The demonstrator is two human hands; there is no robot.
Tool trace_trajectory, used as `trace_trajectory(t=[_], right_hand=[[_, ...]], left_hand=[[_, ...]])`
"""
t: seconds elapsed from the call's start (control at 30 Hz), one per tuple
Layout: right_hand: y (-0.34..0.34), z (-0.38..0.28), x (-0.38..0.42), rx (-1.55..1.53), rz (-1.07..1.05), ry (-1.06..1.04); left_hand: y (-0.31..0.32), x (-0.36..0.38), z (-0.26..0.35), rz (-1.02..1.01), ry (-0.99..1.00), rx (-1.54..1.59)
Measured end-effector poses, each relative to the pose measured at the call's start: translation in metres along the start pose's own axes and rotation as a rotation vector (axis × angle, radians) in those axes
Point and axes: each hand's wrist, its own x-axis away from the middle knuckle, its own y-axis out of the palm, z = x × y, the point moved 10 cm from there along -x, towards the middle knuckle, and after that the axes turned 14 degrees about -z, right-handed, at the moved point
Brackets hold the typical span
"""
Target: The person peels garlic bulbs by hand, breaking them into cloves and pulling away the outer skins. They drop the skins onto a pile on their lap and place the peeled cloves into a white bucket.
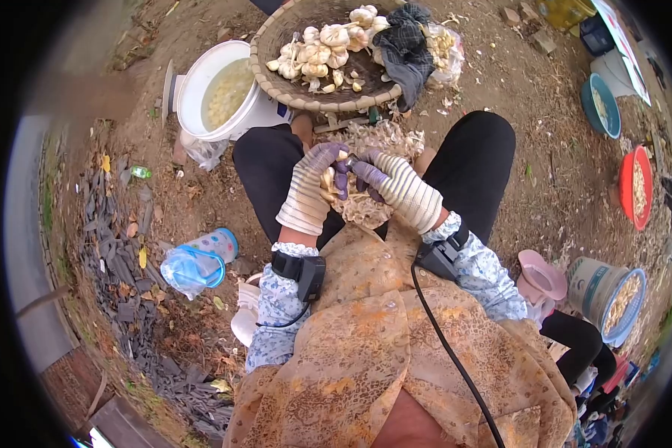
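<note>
Both of my hands meet between my knees in striped gloves with purple-stained fingers. My left hand (313, 183) is closed around garlic (327, 179), pale cloves showing at its fingers. Close against it, my right hand (399, 185) has its fingers pinched together. A small dark, shiny piece (352, 160) shows at its fingertips, too small to name. Below the hands lies a heap of papery garlic skins (373, 211). Beyond them, a round woven basket (265, 46) carries whole garlic bulbs (317, 52), loose cloves and a dark cloth (406, 52).
At the left of the basket stands a white bucket (194, 82) with peeled cloves in liquid. A blue-handled container (210, 250) lies on the dirt. On the right are a red basin (626, 183), a teal basin (594, 112) and a filled bucket (590, 287). Another person's dark-clothed leg (575, 336) shows at lower right.
</note>
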Motion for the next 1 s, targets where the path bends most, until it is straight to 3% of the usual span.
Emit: trace_trajectory(t=[0.3, 0.43, 0.57, 0.7, 0.77, 0.9, 1.0], right_hand=[[0.006, -0.005, 0.003, 0.016, -0.029, -0.031], [0.004, 0.0, -0.003, 0.138, -0.009, -0.19], [0.001, 0.01, -0.003, 0.212, -0.055, -0.141], [-0.001, 0.002, 0.001, 0.129, -0.022, -0.147], [-0.003, 0.001, 0.002, 0.163, 0.001, -0.118], [-0.005, 0.005, -0.001, 0.172, 0.019, -0.119], [-0.002, 0.007, -0.002, 0.144, 0.002, -0.122]], left_hand=[[-0.003, -0.001, 0.0, -0.065, 0.013, -0.162], [-0.001, 0.006, -0.018, -0.079, -0.113, 0.095], [0.007, 0.007, -0.033, -0.156, -0.137, 0.318], [0.014, 0.006, -0.031, -0.177, -0.14, 0.32], [0.001, 0.003, -0.011, -0.013, -0.019, -0.086], [0.009, 0.004, 0.005, -0.028, 0.057, -0.427], [0.002, 0.005, -0.003, -0.046, -0.004, -0.297]])
